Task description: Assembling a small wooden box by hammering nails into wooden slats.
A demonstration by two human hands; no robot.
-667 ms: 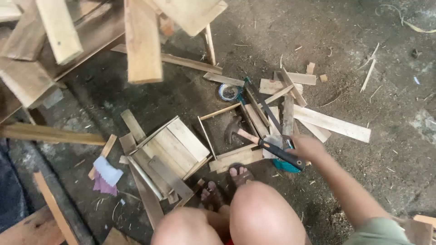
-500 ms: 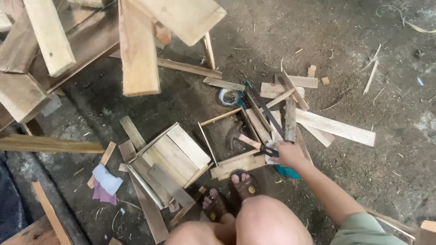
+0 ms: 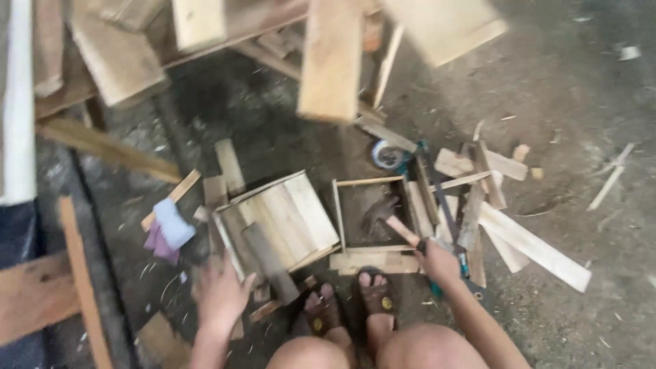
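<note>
Right hand (image 3: 437,262): grip closed around the wooden handle of a hammer (image 3: 384,215), at about 4 o'clock from frame centre.
Hammer: its dark head lies inside an open wooden frame (image 3: 339,217) on the floor (image 3: 574,89), handle slanting toward 5 o'clock.
Left hand (image 3: 220,295): fingers spread, holding nothing, just below a slatted wooden box (image 3: 287,215) at 7 o'clock.
Box: tilted, beside the frame's 9 o'clock side.
Feet: sandals (image 3: 377,295) at 6 o'clock, touching the frame's lower edge.
Surroundings: loose planks (image 3: 533,247) at 3 o'clock; tape roll (image 3: 387,154) at 1 o'clock; folded cloth (image 3: 169,227) at 9 o'clock.
</note>
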